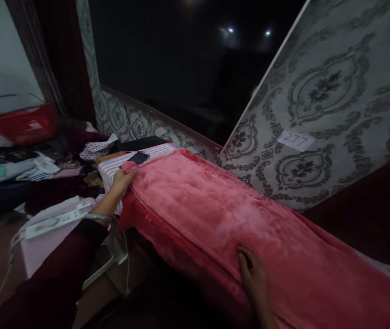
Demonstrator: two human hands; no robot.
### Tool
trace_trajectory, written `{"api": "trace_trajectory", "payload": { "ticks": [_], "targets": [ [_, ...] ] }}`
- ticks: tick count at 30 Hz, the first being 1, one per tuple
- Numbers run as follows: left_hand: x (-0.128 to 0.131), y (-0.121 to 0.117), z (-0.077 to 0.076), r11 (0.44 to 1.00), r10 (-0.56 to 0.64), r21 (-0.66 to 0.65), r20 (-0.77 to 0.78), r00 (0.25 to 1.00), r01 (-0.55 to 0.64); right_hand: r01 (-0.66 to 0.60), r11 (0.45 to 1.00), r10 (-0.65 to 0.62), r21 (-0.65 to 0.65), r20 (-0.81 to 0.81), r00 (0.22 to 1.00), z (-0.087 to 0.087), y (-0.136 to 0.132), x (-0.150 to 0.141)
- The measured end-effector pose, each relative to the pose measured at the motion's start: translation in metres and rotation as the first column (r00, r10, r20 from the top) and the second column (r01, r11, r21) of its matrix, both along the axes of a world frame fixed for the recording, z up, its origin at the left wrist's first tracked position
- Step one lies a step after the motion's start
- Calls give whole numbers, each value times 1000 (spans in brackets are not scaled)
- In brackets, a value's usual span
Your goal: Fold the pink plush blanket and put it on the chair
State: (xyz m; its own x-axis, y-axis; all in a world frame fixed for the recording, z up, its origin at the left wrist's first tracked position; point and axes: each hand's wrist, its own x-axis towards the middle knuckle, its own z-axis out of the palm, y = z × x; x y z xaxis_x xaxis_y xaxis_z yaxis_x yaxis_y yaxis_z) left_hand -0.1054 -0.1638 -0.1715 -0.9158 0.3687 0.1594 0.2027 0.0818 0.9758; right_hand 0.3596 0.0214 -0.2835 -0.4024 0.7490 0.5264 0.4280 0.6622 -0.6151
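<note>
Here, red blanket [198, 201], corner in the left grip [122, 181].

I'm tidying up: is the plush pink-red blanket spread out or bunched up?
Spread out: the plush pink-red blanket lies mostly flat lengthwise, near edge hanging down, left hand gripping one corner.

Left hand [122, 183] pinches, farther forward; right hand [253, 270] curls nearer.
</note>
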Motion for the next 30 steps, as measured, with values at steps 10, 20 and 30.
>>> {"api": "trace_trajectory", "payload": {
  "ticks": [10,20,30],
  "targets": [
    [133,131,60,858,-504,-370,-472,723,357,-20,998,25,61,-79,997,7,-4,-12],
    [242,79,-8,401,-895,-720,-439,75,566,-68,954,-37,-291,-340,940,13,8,-20],
    [239,80,-7,541,-793,-472,-563,235,696,-156,759,-148,-632,-400,904,63,94,-69]
  ]
}}
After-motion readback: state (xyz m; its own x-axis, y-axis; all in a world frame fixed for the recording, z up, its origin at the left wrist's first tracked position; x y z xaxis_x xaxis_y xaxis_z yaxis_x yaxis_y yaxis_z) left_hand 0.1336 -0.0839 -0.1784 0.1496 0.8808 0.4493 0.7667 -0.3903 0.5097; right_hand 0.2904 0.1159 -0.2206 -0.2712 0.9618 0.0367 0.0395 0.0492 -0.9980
